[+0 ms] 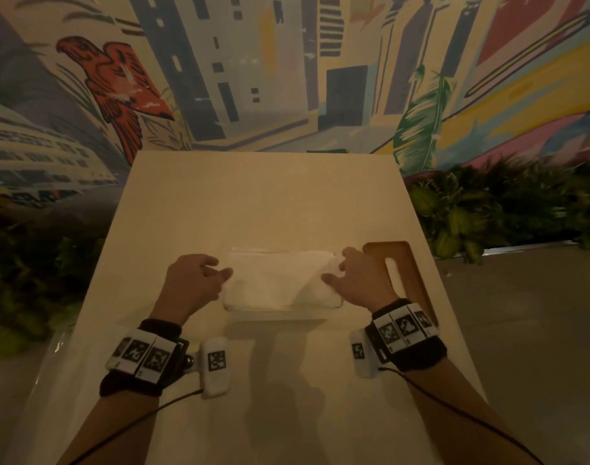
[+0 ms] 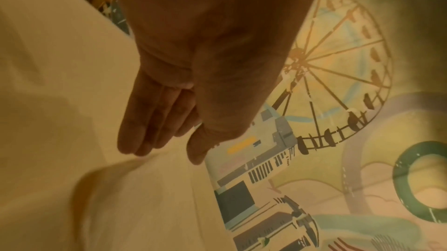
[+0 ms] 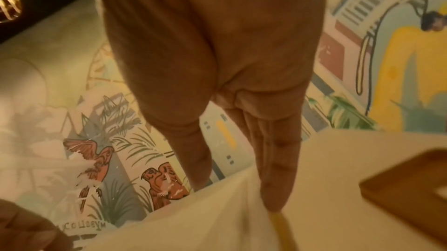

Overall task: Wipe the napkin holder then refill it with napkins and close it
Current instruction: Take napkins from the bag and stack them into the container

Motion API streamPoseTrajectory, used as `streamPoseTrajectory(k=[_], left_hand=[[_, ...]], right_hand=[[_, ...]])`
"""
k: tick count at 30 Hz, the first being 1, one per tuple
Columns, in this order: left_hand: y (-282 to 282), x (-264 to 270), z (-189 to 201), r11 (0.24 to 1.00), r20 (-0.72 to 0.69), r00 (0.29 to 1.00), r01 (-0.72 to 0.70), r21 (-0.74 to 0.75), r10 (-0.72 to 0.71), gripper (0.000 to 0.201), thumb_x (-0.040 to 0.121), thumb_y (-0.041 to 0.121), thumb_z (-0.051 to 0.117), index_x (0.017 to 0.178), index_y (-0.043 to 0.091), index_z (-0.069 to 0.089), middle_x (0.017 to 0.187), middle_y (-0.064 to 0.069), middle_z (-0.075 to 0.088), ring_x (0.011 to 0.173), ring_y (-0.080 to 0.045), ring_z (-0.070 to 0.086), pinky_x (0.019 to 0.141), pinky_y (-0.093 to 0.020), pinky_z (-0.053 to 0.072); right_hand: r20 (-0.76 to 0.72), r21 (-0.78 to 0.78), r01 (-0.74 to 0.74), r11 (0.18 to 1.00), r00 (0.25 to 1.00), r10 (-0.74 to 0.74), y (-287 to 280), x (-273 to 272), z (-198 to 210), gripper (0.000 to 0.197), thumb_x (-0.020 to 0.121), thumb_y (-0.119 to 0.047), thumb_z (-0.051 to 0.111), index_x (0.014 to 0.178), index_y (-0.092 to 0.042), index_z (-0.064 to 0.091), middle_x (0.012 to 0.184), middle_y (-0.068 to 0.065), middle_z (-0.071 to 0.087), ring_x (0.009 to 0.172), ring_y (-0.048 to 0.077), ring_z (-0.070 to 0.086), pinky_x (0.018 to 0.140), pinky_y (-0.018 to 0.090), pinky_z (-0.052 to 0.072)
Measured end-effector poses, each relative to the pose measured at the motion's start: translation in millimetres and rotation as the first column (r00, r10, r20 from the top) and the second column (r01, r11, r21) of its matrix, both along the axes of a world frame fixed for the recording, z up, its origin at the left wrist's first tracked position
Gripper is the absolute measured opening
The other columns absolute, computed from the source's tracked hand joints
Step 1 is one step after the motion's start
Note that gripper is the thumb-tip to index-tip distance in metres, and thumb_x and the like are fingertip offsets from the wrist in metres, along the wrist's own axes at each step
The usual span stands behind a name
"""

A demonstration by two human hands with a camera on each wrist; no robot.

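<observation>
A clear rectangular napkin holder (image 1: 282,309) stands mid-table, filled with a stack of white napkins (image 1: 280,280). My left hand (image 1: 219,268) rests at its left end, and in the left wrist view its straight fingers (image 2: 135,140) lie on the napkins (image 2: 145,197). My right hand (image 1: 335,270) rests on the right end. Seen from the right wrist, its straight fingers (image 3: 275,188) press the napkins (image 3: 205,222) down. The wooden lid (image 1: 401,273), with a slot in it, lies flat on the table just right of the holder and also shows as the lid (image 3: 411,184) in the right wrist view.
The cream table (image 1: 253,196) runs away from me towards a painted mural wall (image 1: 253,78). Green plants (image 1: 505,209) line both sides of the table. The lid lies close to the table's right edge.
</observation>
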State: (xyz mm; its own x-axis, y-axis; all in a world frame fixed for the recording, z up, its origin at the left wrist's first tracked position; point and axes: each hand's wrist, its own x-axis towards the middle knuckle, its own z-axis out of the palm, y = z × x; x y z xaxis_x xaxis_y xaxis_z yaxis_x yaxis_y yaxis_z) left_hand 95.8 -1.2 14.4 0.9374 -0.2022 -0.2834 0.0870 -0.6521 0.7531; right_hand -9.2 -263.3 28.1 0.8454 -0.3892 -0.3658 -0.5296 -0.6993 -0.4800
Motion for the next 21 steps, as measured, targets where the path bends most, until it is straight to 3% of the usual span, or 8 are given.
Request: streamPoseTrajectory(k=[2,5,7,9,12,14,21], left_hand=[[2,7,0,0.995,0.169,0.984,0.043,0.092,-0.058,0.032,0.08,0.028,0.075,0.107,0.015,0.066,0.093,-0.003,0.07,0.077,-0.019,0.066,0.078,-0.03,0.052],[-3,13,-12,0.917,0.343,0.862,0.286,0.279,-0.373,0.037,0.08,0.025,0.074,0.115,0.026,0.064,0.116,0.0,0.065,0.099,-0.023,0.057,0.092,-0.035,0.042],[-10,11,-20,0.807,0.326,0.766,0.4,0.435,-0.555,0.04,0.08,0.028,0.072,0.119,0.03,0.063,0.127,0.004,0.061,0.108,-0.025,0.05,0.098,-0.04,0.036],[-17,8,-23,0.701,0.259,0.716,0.429,0.569,-0.648,0.043,0.082,0.035,0.068,0.125,0.034,0.059,0.134,0.009,0.055,0.112,-0.023,0.043,0.098,-0.037,0.031],[-22,4,-28,0.58,0.178,0.675,0.433,0.69,-0.716,0.049,0.084,0.046,0.062,0.132,0.04,0.051,0.14,0.013,0.05,0.113,-0.022,0.039,0.095,-0.035,0.029],[-23,5,-31,0.539,0.141,0.671,0.433,0.722,-0.728,0.05,0.085,0.048,0.059,0.134,0.042,0.047,0.142,0.014,0.048,0.114,-0.021,0.038,0.094,-0.035,0.028],[-25,11,-32,0.513,0.057,0.692,0.475,0.715,-0.72,0.048,0.088,0.05,0.056,0.135,0.045,0.045,0.143,0.016,0.046,0.113,-0.02,0.039,0.094,-0.036,0.028]], right_hand=[[0.099,-0.075,-0.015,0.997,0.995,0.023,-5,-1,3,0.056,0.09,-0.031,0.066,0.134,-0.007,0.043,0.128,0.011,0.056,0.117,0.028,0.054,0.091,0.034,0.046],[0.24,-0.13,-0.228,0.965,0.937,0.254,4,4,-3,0.044,0.089,-0.021,0.064,0.131,-0.015,0.051,0.128,0.005,0.054,0.12,0.025,0.051,0.101,0.035,0.041],[0.204,-0.136,-0.404,0.904,0.882,0.425,15,9,-13,0.046,0.089,-0.016,0.063,0.133,-0.019,0.052,0.135,0.002,0.051,0.125,0.025,0.047,0.106,0.037,0.038],[0.084,-0.158,-0.512,0.845,0.845,0.528,23,13,-23,0.054,0.088,-0.015,0.063,0.139,-0.022,0.046,0.144,0.001,0.044,0.128,0.026,0.042,0.108,0.039,0.037],[-0.062,-0.19,-0.565,0.803,0.823,0.565,23,17,-32,0.063,0.088,-0.018,0.064,0.144,-0.025,0.037,0.151,0.002,0.035,0.131,0.029,0.038,0.106,0.044,0.038],[-0.102,-0.209,-0.57,0.795,0.821,0.562,21,18,-34,0.063,0.088,-0.02,0.065,0.145,-0.024,0.037,0.152,0.002,0.034,0.132,0.029,0.037,0.105,0.045,0.038],[-0.104,-0.189,-0.55,0.813,0.835,0.54,18,19,-41,0.063,0.088,-0.022,0.067,0.144,-0.024,0.039,0.151,0.001,0.035,0.134,0.028,0.034,0.107,0.044,0.036]])
